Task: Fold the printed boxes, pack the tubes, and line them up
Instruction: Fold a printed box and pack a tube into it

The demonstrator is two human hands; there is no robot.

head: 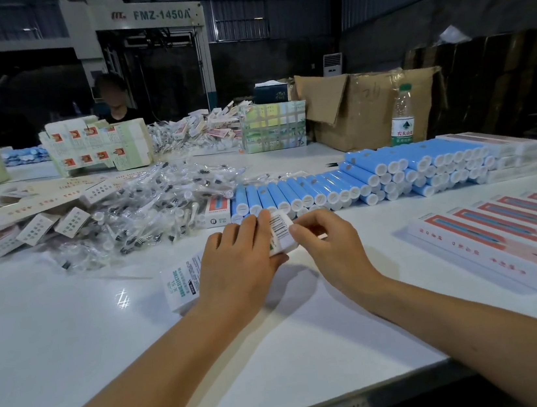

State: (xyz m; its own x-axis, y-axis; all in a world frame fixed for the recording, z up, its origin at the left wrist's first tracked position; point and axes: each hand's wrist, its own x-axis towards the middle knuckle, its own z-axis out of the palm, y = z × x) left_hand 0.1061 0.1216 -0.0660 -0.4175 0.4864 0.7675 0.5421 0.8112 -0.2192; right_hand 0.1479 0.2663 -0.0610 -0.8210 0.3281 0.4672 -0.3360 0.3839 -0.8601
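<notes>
A long white printed box lies slanted on the white table, its barcode end raised toward the far side. My left hand grips it around the middle. My right hand pinches the barcode end with curled fingers. Just beyond the hands, a row of blue tubes with white caps stretches to the right and piles up there. Finished red-and-white boxes lie side by side at the right.
A heap of clear-bagged brush heads and flat box blanks fill the left. Further back stand stacked printed sheets, a cardboard carton and a water bottle. A person sits across the table. The table edge runs near my forearms.
</notes>
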